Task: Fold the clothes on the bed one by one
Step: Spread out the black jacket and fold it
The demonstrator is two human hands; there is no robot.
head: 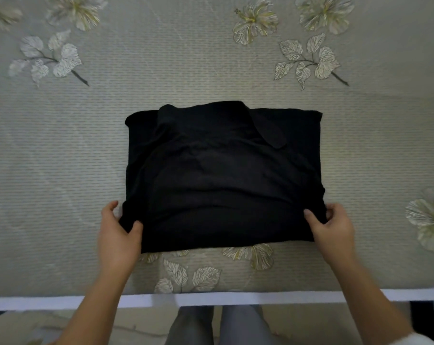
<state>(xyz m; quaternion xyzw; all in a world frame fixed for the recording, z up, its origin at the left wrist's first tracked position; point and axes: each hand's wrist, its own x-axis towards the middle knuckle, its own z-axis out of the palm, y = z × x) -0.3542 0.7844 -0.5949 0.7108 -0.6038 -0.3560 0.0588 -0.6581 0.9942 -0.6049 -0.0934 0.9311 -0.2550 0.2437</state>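
A black garment (223, 170) lies on the bed as a roughly square folded shape, with a sleeve or flap laid across its far right part. My left hand (119, 232) pinches the near left corner of the garment, thumb on top of the cloth. My right hand (332, 227) pinches the near right corner in the same way. The near edge of the cloth sits slightly raised off the bed between the two hands.
The bed (61, 158) is covered by a grey-green sheet printed with pale flowers and leaves. Its white near edge (235, 298) runs across the bottom of the view, with my legs (218, 327) and the floor below it.
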